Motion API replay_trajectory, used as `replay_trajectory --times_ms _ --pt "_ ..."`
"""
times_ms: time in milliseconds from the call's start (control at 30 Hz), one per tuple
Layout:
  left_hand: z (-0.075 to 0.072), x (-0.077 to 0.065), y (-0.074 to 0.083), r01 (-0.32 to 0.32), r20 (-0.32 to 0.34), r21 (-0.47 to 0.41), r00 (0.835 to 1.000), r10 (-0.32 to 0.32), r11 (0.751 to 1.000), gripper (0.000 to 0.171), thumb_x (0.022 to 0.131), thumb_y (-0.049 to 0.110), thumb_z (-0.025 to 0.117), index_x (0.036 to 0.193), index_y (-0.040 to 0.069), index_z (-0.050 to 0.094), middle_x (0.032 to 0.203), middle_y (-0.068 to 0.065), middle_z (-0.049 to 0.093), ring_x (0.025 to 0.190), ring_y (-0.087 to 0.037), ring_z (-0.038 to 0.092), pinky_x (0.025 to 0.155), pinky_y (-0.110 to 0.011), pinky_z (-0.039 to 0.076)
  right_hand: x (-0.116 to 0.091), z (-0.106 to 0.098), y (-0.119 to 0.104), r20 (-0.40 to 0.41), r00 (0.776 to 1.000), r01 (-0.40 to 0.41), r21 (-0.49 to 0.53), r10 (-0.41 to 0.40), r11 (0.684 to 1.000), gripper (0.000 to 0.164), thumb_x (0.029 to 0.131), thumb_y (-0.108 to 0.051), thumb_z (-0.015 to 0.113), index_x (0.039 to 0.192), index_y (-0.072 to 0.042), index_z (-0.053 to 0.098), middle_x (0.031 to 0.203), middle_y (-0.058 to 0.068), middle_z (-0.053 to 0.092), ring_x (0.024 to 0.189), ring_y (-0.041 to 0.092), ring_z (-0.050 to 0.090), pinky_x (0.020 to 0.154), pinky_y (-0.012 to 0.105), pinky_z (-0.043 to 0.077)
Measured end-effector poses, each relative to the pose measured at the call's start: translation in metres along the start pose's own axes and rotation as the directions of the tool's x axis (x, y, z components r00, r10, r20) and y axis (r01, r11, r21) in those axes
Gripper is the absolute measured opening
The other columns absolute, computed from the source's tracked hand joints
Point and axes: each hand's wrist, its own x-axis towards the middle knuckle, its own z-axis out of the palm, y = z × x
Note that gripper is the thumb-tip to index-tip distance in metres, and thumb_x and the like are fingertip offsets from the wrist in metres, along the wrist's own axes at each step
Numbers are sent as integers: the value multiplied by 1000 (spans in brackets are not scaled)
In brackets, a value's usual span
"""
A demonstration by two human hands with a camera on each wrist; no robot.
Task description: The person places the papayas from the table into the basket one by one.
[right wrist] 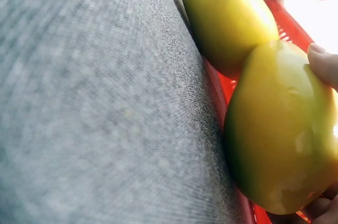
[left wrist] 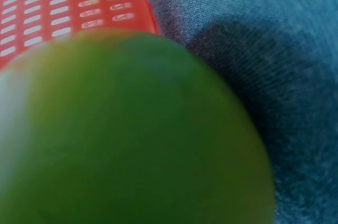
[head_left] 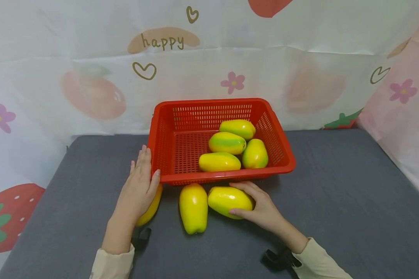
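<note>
A red plastic basket [head_left: 227, 177] holds several yellow-green mangoes [head_left: 227, 143] on its right side. My left hand [head_left: 137, 190], fingers straight, lies against the basket's left front corner. Partly hidden behind that hand is a mango [head_left: 152, 208] on the table; it fills much of the left wrist view. My right hand [head_left: 260, 205] grips another mango [head_left: 229, 201] by its right end, thumb on the near side and fingers on the far side. Beside it, a third mango [head_left: 193, 209] lies in front of the basket; the right wrist view shows these two touching.
A dark grey cloth covers the table [head_left: 342, 201]. Behind the basket hangs a white printed curtain [head_left: 265, 73] with fruit and flowers. Black wrist straps [head_left: 281, 260] show near the sleeves.
</note>
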Motion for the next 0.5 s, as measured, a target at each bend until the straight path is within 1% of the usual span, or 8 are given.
replay_trajectory --times_ms 500 --pt "1 0 1 3 -4 6 1000 -3 1000 65 101 24 39 150 -2 7 157 -16 6 143 -30 8 114 -47 8 -1 0 1 -8 1000 13 10 -13 1000 58 74 -18 81 128 -11 58 121 1 58 105 15 53 88 33 45"
